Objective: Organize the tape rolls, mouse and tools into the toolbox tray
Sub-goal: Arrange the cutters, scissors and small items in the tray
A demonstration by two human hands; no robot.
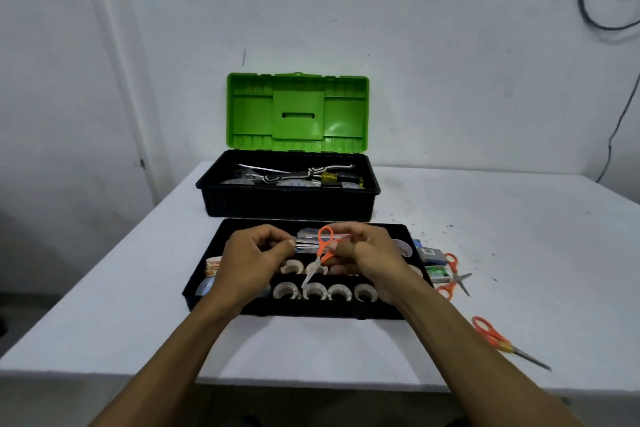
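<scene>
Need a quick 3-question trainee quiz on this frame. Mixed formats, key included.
1. True or false: the toolbox lid is closed.
2. Which hand grips the small orange scissors above the tray? A) left B) right C) neither
3. How many orange-handled scissors lie on the table outside the tray?

Key:
1. False; it stands open.
2. B. The right hand grips them, while the left hand pinches a flat packet.
3. Two: one pair beside the tray, another pair near the table's front edge.
</scene>
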